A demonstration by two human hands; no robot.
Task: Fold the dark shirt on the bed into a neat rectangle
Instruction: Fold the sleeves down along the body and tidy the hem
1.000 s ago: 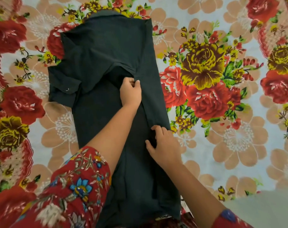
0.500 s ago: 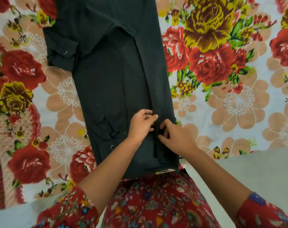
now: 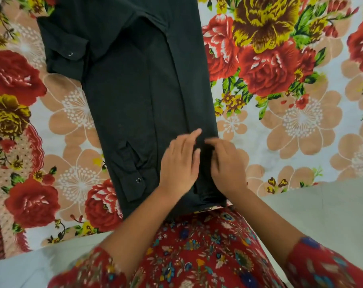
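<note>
The dark shirt [image 3: 135,104] lies lengthwise on the floral bedsheet [image 3: 290,125], its right side folded inward into a long strip. One sleeve is folded along the lower left, and its cuff [image 3: 136,183] shows a snap button. The other sleeve [image 3: 66,55] sticks out at the upper left. My left hand [image 3: 179,165] rests flat on the shirt near the bottom hem, fingers straight. Beside it, my right hand [image 3: 228,165] has its fingers curled onto the folded right strip. The hands nearly touch. The collar end is out of frame.
The bed's near edge runs below the hem, with grey floor [image 3: 325,208] to the right and lower left. My red floral dress [image 3: 197,250] fills the bottom middle. Bare sheet lies on both sides of the shirt.
Both hands slid down the folded right strip from mid-shirt to just above the hem. My left hand went from pinching to lying flat. The view shifted toward the hem.
</note>
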